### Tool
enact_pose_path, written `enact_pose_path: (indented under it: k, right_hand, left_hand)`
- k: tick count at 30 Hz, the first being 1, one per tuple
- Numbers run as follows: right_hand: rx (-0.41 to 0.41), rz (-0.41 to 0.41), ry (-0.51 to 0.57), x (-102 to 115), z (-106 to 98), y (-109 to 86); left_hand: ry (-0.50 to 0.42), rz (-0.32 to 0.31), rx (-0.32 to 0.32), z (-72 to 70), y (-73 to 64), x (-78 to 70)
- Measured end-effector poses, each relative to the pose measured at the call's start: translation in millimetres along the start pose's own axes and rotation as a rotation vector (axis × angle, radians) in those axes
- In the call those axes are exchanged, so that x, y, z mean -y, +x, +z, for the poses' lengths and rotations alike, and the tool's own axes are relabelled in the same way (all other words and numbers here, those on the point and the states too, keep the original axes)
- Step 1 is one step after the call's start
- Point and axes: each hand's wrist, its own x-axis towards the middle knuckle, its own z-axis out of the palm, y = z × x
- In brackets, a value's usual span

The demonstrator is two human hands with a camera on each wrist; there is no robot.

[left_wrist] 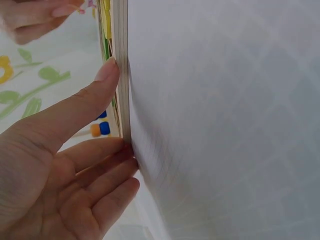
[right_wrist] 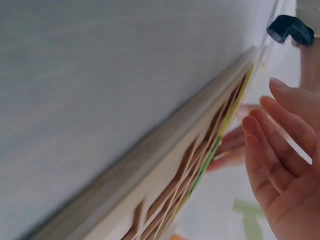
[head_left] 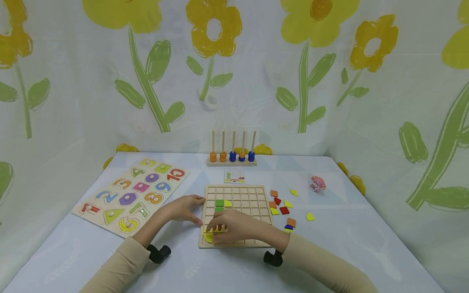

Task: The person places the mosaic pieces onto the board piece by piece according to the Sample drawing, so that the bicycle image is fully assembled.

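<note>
A wooden grid board (head_left: 253,198) lies flat on the table. My left hand (head_left: 183,210) touches its left edge with thumb and fingertips, the fingers fairly straight in the left wrist view. Over the board's lower left my right hand (head_left: 236,226) hovers or rests; its loosely bent fingers (right_wrist: 272,165) show no piece between them in the right wrist view. Green square tiles (head_left: 219,202) and a yellow quarter-round tile (head_left: 228,203) sit in grid cells. Near the right fingertips are more yellow tiles (head_left: 208,237), partly hidden by that hand.
Loose orange, red, yellow and blue tiles (head_left: 284,210) lie right of the board. Behind it are a pattern card (head_left: 234,176) and a bead-peg stand (head_left: 232,162). A number-and-shape puzzle (head_left: 133,191) lies left; a pink toy figure (head_left: 317,183) stands at the right.
</note>
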Motion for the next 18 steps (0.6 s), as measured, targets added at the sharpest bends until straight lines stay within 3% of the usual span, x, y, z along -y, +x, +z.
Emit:
enact_pose_path:
  k: [6,12,18]
  right_hand:
    - [-0.06,0.058,0.036,-8,-9,-28.9]
    - [-0.154,0.093,0.007,-24,-23,-65.6]
    - [-0.19,0.154,-0.021,-42,-39,-97.3]
  left_hand:
    - [-0.013,-0.023,-0.009,1.6,-0.5,-1.1]
    - [-0.014,-0.028,-0.012,1.6,-1.4,-2.4]
    - [-0.016,-0.031,-0.011,1.1,-2.4,-3.6]
